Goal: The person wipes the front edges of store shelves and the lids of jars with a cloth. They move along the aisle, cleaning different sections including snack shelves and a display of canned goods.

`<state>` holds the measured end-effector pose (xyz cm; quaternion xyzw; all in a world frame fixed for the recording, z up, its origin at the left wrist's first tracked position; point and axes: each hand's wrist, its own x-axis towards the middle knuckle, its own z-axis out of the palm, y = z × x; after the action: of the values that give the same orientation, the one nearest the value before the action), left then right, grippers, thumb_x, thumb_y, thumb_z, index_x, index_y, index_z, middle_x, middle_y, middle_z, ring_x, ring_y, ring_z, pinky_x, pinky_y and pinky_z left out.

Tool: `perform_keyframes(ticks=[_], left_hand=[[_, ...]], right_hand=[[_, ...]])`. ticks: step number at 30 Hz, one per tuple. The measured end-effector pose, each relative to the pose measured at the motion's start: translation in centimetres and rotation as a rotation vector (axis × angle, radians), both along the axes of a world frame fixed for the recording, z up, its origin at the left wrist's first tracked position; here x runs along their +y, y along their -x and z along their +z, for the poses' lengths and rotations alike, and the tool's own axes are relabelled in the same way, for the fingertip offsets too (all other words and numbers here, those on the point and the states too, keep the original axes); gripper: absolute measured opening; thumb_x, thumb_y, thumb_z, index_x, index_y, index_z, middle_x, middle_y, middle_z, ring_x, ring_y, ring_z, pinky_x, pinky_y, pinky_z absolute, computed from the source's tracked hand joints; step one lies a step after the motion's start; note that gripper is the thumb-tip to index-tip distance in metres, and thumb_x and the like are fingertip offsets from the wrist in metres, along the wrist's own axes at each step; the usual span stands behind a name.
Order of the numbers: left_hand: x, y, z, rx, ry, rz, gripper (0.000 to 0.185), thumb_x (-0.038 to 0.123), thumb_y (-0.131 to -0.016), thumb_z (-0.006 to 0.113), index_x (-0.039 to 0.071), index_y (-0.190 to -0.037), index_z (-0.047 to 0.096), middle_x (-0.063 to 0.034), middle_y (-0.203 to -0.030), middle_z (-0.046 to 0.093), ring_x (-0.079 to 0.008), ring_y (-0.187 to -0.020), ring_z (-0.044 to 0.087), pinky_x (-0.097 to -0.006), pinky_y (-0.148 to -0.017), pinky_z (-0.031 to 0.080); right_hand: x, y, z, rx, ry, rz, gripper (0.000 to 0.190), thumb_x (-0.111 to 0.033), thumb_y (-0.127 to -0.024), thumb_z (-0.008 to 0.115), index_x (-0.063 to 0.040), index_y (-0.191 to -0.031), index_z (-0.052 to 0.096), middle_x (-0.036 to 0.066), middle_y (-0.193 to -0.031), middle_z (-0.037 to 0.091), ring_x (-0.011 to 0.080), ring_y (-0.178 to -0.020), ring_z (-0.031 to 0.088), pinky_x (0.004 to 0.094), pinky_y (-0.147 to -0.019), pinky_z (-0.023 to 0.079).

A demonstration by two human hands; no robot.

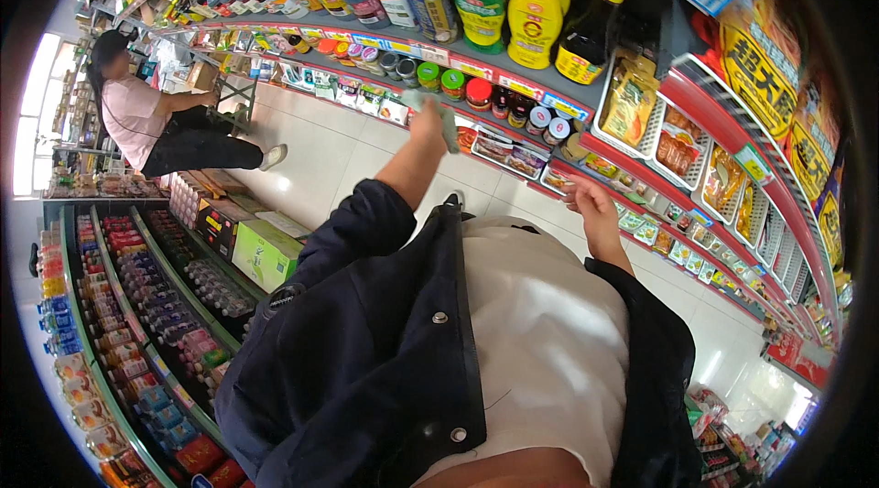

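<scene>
A grey-green cloth (450, 125) is gripped in my left hand (427, 124), held out in front of the lower shelf. Just beyond it stand jars with green lids (452, 84) and a jar with a red lid (478, 94). My right hand (595, 212) holds nothing; its fingers are loosely bent and apart, near the shelf edge with packaged goods. On the shelf above are a yellow squeeze bottle (534, 17), a green one with a yellow cap (478, 4) and a dark sauce bottle (590, 28).
White plastic baskets (652, 134) of packaged food line the shelf at right. To the left, a person in a pink shirt (130, 114) sits by a folding step stool (237, 103). Behind me are a green carton (264, 251) and drink shelves (147, 344). Pale floor tiles (309, 134) run between.
</scene>
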<state>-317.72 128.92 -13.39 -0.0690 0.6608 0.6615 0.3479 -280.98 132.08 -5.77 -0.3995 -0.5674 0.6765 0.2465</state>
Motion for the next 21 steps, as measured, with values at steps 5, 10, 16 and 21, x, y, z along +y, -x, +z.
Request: perform_keyframes(ticks=[5,10,16,21], left_hand=[[2.1,11.8,3.5,0.061,0.005,0.114,0.056,0.048,-0.100,0.051,-0.001,-0.126,0.057,-0.0114,-0.112,0.065,-0.0246,-0.093,0.066,-0.0413,-0.078,0.054],[4.3,17.6,7.2,-0.072,0.038,0.127,0.052,0.041,-0.095,0.057,0.002,-0.129,0.055,-0.0127,-0.125,0.062,-0.0312,-0.103,0.064,-0.0476,-0.088,0.051],[7.5,18.0,0.6,0.464,0.422,-0.085,0.050,0.030,-0.089,0.059,-0.006,-0.124,0.055,-0.0256,-0.123,0.063,-0.0408,-0.108,0.063,-0.0451,-0.091,0.051],[7.1,7.8,4.0,0.496,0.387,-0.285,0.054,0.019,-0.086,0.061,-0.006,-0.132,0.046,-0.0281,-0.128,0.058,-0.0410,-0.115,0.059,-0.0453,-0.098,0.047]], right_hand=[[-0.1,3.6,0.2,-0.013,0.036,-0.049,0.030,-0.015,-0.105,0.048,-0.004,-0.130,0.060,0.007,-0.114,0.067,0.0145,-0.100,0.062,0.0310,-0.090,0.051],[-0.5,8.1,-0.1,0.003,0.008,-0.076,0.029,-0.016,-0.105,0.048,-0.005,-0.129,0.061,0.005,-0.112,0.066,0.0140,-0.099,0.062,0.0311,-0.089,0.051],[-2.2,11.6,-1.3,-0.023,-0.022,-0.119,0.030,-0.015,-0.105,0.049,-0.006,-0.131,0.061,0.006,-0.112,0.066,0.0158,-0.099,0.063,0.0308,-0.088,0.051],[-4.1,12.8,-0.3,-0.012,0.035,-0.258,0.028,-0.011,-0.105,0.048,-0.005,-0.127,0.063,0.007,-0.108,0.067,0.0155,-0.097,0.064,0.0294,-0.087,0.050]])
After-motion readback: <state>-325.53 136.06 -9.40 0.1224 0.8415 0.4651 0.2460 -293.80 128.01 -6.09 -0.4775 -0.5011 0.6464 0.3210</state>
